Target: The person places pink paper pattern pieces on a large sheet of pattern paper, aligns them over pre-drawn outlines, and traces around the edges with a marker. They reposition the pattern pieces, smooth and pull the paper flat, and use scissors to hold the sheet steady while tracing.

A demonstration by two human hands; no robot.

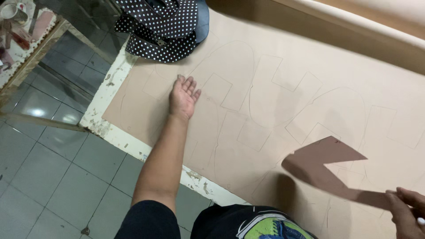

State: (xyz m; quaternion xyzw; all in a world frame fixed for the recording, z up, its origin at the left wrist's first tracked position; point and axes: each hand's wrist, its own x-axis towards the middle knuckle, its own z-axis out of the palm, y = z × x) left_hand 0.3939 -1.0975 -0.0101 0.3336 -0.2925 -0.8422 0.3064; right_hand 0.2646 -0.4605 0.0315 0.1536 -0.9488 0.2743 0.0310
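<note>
Right hand (405, 212) pinches brown angular cardboard template (325, 166); left hand (183, 95) lies open, flat on traced beige sheet (274, 102) beside polka-dot fabric (161, 26); tracing step.

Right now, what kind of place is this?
Probably a small craft or sewing workshop: a big tan sheet with traced shapes covers the worktable, the right hand holds a brown cut-out template, and polka-dot fabric lies nearby.

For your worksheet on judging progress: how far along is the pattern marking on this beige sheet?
Done: several outlines are traced across the beige sheet. In hand: the left hand presses the sheet flat; the right hand holds the brown template lifted above it. Left: no outline looks cut out.
</note>
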